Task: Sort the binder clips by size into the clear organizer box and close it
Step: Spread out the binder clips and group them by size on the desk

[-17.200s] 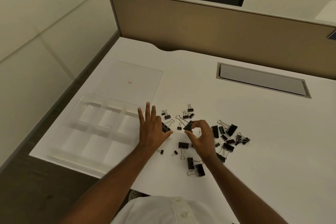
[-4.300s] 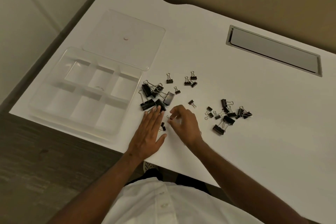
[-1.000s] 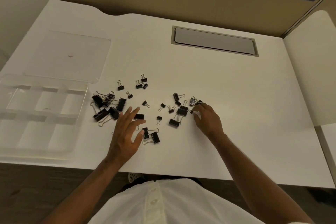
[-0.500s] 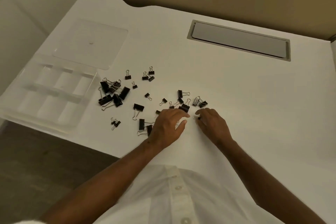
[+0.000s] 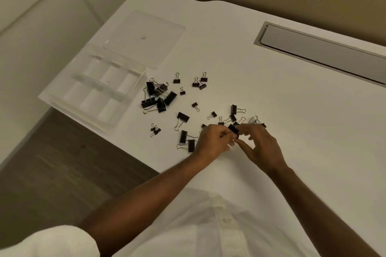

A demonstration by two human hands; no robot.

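Left hand (image 5: 213, 141) and right hand (image 5: 259, 144) meet low on the table (image 5: 292, 110), both grips pinching one medium binder clip (image 5: 233, 128) — beyond them loose binder clips (image 5: 183, 102) scatter toward the open, unfilled clear organizer box (image 5: 98, 87).

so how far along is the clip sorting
Early. Done: large clips are heaped beside the open organizer box. In hand: left hand and right hand meet at one clip. Left: no clip shows in the compartments, and the lid is off.
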